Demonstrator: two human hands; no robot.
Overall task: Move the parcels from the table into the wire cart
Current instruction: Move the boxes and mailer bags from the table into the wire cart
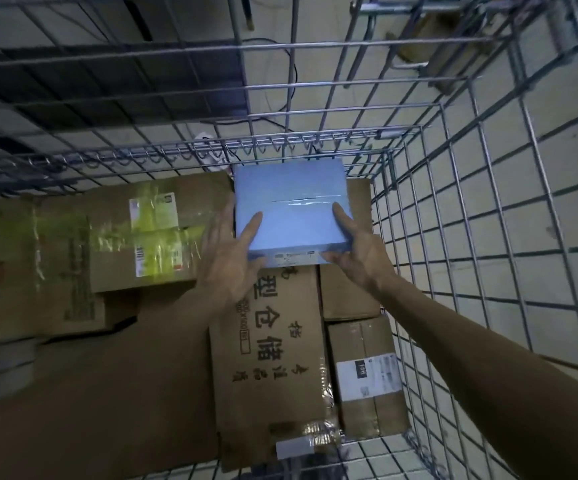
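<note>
In the wire cart point(190, 146), our left hand point(232, 261) and right hand point(358, 249) hold a small parcel point(289, 206) above the middle carton point(273, 358), which lies between the left carton point(135, 237) and the right carton point(367, 375).

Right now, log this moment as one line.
left hand: grips blue parcel | right hand: grips it | where: in wire cart, over brown boxes

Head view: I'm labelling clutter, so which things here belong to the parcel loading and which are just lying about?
Job: blue parcel, held by the left hand and right hand; wire cart; printed carton, taped box and labelled box already inside it.
Lying about: black cable and a white object on the floor beyond the cart.
</note>
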